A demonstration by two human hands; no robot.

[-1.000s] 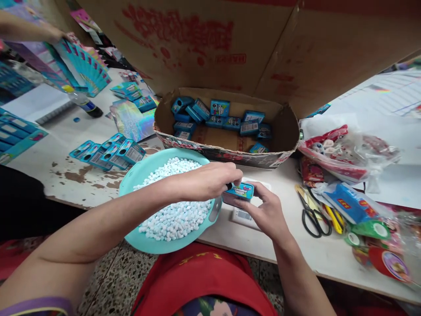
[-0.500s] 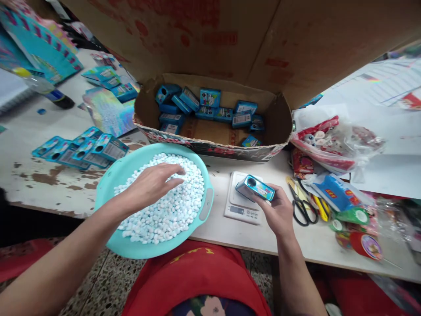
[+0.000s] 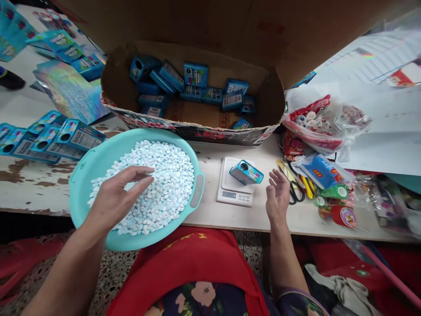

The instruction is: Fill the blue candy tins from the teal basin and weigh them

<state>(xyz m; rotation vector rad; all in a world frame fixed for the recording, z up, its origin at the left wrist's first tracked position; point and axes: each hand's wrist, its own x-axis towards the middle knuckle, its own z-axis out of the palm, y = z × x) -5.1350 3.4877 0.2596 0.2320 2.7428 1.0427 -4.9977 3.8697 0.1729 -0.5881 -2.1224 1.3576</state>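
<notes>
Because our right hand (image 3: pixel 277 195) has released the blue box (image 3: pixel 247 174), the scale (image 3: pixel 235 199) alone now bears it; we see those fingers open beside it, while our left hand (image 3: pixel 115 195), fingers loosely parted, is over white pieces (image 3: pixel 171 180) in the turquoise bowl (image 3: pixel 110 153).

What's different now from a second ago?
The right hand has let go of the Caramelo Macizo box, now on the digital scale, and drawn away rightward. The left hand has moved from the box to over the pale candies. The boxes in the carton stayed put.
</notes>
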